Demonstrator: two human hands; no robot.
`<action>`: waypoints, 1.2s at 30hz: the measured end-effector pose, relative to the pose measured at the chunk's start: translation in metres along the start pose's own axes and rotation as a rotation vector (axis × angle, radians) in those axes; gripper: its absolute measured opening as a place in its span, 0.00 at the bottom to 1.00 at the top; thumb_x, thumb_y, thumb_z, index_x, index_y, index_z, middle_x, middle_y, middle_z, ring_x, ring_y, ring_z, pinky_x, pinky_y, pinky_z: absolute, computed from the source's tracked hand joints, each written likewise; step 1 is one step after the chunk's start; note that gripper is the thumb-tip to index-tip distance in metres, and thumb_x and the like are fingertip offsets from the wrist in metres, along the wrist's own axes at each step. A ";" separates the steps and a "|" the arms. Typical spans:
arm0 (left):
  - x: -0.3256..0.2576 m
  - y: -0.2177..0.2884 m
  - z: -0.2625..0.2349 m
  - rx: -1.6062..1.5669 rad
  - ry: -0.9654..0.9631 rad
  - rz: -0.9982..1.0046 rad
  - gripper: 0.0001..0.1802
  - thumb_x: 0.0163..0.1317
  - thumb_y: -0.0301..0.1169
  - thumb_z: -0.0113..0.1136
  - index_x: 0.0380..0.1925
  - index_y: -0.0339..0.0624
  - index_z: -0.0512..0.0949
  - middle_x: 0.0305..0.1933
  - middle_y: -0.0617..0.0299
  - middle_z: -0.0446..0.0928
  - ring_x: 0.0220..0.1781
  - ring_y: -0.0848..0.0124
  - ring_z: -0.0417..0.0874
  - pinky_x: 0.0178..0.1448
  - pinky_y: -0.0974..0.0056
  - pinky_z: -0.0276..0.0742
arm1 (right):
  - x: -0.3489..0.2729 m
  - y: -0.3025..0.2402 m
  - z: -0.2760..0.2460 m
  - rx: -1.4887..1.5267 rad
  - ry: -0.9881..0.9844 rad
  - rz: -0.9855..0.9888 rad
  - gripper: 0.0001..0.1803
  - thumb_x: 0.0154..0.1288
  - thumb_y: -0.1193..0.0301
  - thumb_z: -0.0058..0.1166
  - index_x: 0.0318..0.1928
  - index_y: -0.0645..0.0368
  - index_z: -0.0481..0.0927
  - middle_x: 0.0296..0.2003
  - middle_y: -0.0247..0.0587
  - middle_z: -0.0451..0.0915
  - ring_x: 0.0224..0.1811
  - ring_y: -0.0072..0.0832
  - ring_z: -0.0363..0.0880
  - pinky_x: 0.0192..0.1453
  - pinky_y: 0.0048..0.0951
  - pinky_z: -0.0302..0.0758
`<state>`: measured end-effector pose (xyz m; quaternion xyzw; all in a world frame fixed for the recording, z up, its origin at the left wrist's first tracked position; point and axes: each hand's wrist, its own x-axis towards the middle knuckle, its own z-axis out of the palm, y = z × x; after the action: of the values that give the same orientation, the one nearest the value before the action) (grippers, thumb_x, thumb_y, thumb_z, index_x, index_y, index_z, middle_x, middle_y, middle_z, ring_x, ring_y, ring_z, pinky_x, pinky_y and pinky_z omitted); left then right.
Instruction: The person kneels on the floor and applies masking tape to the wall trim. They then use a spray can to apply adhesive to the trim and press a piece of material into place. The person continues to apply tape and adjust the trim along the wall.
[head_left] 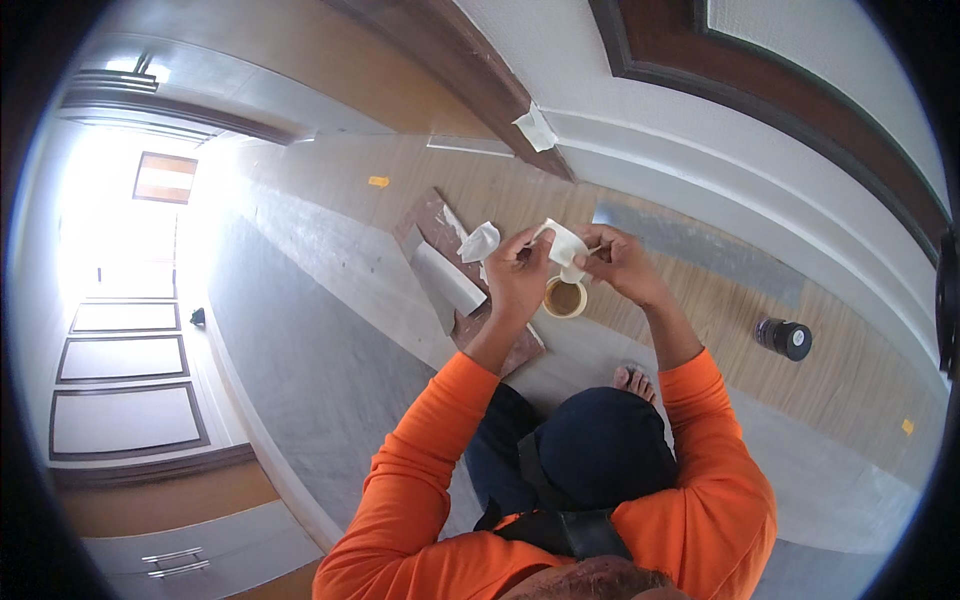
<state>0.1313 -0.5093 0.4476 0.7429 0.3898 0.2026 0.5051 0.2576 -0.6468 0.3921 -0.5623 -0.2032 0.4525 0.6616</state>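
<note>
Between my two hands is a small white piece of cloth (566, 246), folded, with thin ends running out at both sides. My left hand (518, 268) pinches one end of it, and my right hand (622, 264) grips the other with bent fingers. Just below the cloth, a round pale tub (566, 298) with brown stuff inside stands on the floor. A crumpled white rag or paper (479, 242) lies left of my left hand, on a reddish-brown board (432, 215). A curled greyish-white sheet (447, 278) rests across that board.
A dark jar with a black lid (784, 339) lies on the wood-look floor to the right. A grey strip (700, 250) runs along the white wall base. White paper (536, 128) hangs at the door frame's foot. My bare foot (634, 381) is close below my right hand.
</note>
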 end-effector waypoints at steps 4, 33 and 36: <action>0.007 0.023 0.005 -0.613 0.117 -0.438 0.05 0.72 0.27 0.62 0.42 0.37 0.80 0.39 0.59 0.82 0.37 0.70 0.85 0.47 0.61 0.90 | -0.001 0.012 -0.007 0.057 0.277 -0.174 0.27 0.69 0.70 0.67 0.64 0.62 0.75 0.52 0.40 0.81 0.47 0.23 0.82 0.44 0.28 0.81; 0.012 -0.027 -0.031 -0.228 0.160 -0.145 0.13 0.69 0.36 0.69 0.47 0.40 0.86 0.33 0.68 0.82 0.31 0.80 0.79 0.35 0.72 0.79 | -0.032 0.023 0.021 0.899 -0.005 0.311 0.16 0.77 0.58 0.53 0.38 0.56 0.82 0.32 0.40 0.85 0.32 0.33 0.86 0.31 0.32 0.78; 0.023 -0.014 -0.034 -0.059 0.105 -0.074 0.15 0.70 0.36 0.68 0.49 0.38 0.86 0.32 0.69 0.81 0.30 0.82 0.78 0.35 0.72 0.78 | -0.025 0.045 0.007 0.961 0.002 0.397 0.17 0.77 0.55 0.52 0.44 0.58 0.80 0.35 0.42 0.86 0.34 0.35 0.87 0.31 0.35 0.81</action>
<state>0.1164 -0.4686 0.4468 0.7011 0.4366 0.2340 0.5129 0.2227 -0.6657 0.3587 -0.2233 0.1385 0.6109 0.7468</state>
